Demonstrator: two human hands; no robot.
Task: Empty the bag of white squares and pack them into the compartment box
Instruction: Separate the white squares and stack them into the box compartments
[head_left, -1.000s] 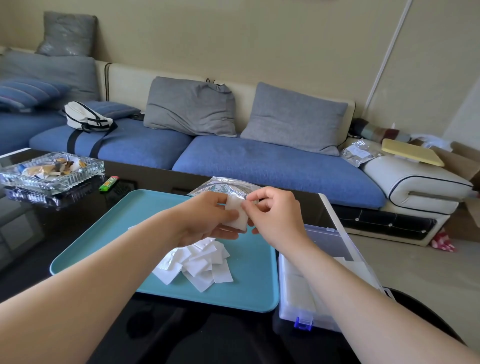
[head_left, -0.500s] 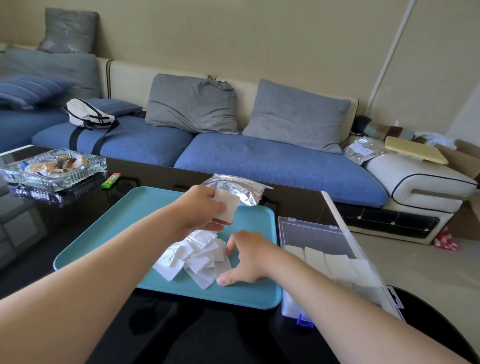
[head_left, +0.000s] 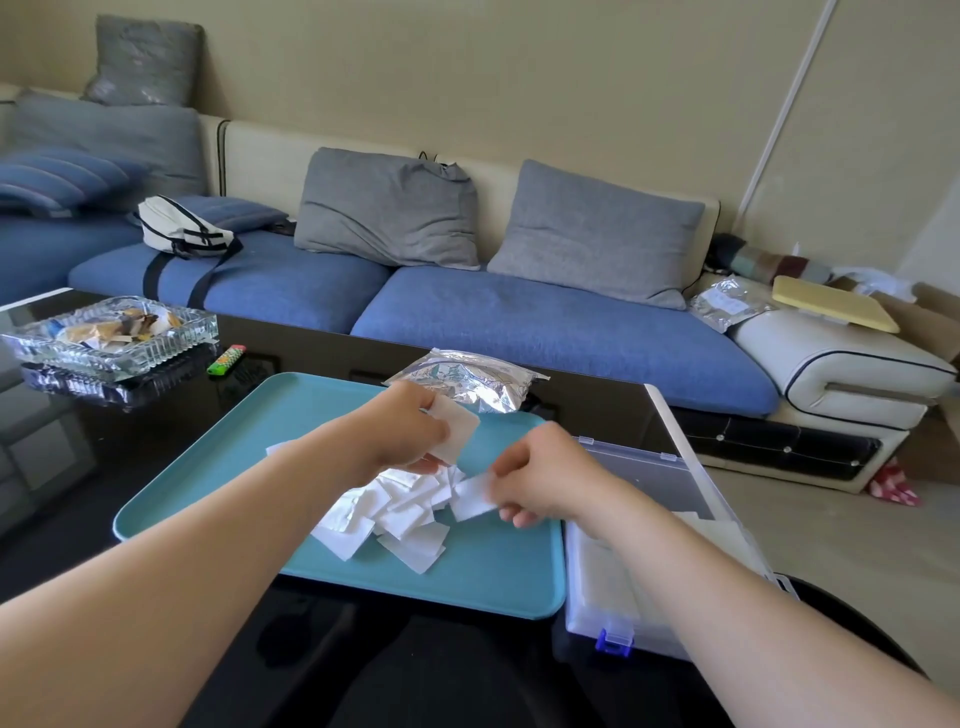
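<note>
Risen off the pile (head_left: 384, 514), right hand (head_left: 540, 475) pinches one square (head_left: 472, 498), left hand (head_left: 400, 431) grips a stack (head_left: 454, 428), both inside the tray (head_left: 218, 467) edges.

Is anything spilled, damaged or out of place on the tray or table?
Nothing stands out. The white squares lie in a loose heap on the teal tray, which fits the task; the foil bag lies at its far edge, the compartment box stands open beside it.

White squares (head_left: 384, 512) heaped; foil bag (head_left: 470, 382) behind, box (head_left: 597, 582) rt.

Head camera, forward-down, seemingly close
</note>
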